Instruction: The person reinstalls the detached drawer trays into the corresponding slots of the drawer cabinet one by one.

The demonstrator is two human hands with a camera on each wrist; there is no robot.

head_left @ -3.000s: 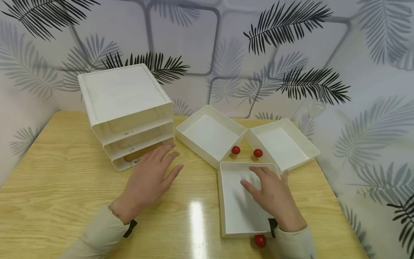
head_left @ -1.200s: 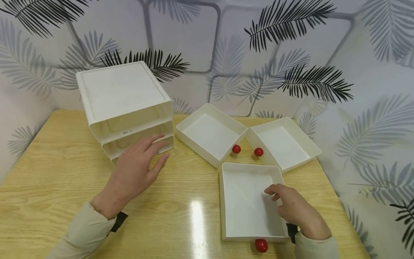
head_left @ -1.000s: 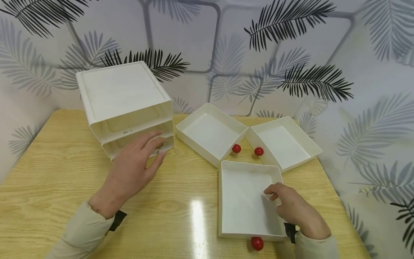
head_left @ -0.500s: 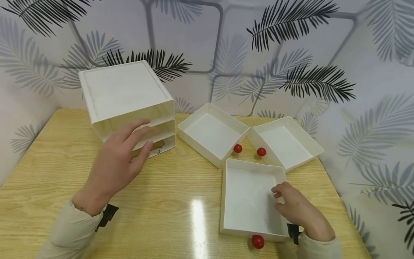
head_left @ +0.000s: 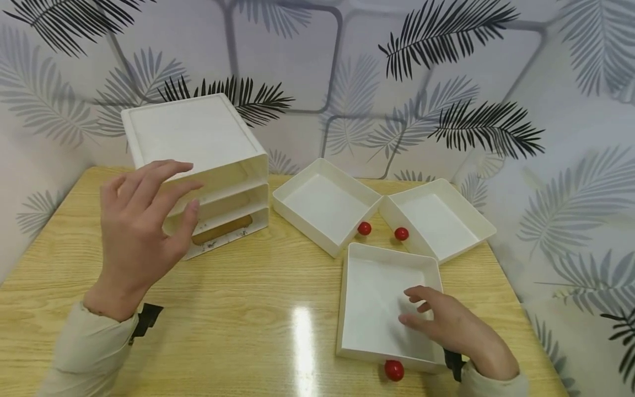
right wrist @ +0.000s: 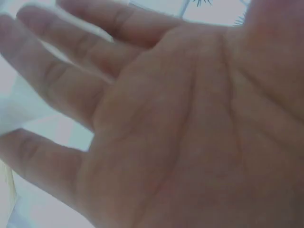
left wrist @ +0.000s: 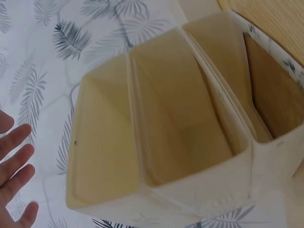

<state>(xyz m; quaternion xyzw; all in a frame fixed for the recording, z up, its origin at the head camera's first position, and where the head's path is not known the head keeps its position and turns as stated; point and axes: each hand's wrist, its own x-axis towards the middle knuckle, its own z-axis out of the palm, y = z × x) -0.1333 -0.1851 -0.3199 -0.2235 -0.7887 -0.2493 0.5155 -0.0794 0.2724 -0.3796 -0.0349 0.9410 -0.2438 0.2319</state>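
Observation:
My left hand (head_left: 141, 226) hovers before the upper left of a white three-tier drawer cabinet (head_left: 198, 132), fingers relaxed and holding nothing. The left wrist view shows its fingertips (left wrist: 16, 147) apart from the cabinet's open slots. My right hand (head_left: 451, 322) is over the right side of the front white drawer (head_left: 382, 292), fingers loosely spread. Whether it touches the drawer's right wall cannot be told. At this drawer's near wall is a round red knob (head_left: 394, 370). In the right wrist view the bare palm (right wrist: 156, 128) fills most of the picture.
Two more white drawers, one back left (head_left: 324, 204) and one back right (head_left: 441, 220), lie behind the front one. Red knobs (head_left: 364, 228) show on their near sides. All stand on a wooden table (head_left: 238, 331) against a leaf-patterned wall (head_left: 307, 66).
My left hand has risen and moved left from the cabinet's lower slots. My right hand has shifted right and toward me, its thumb now farther from the fingers. The front drawer has turned slightly.

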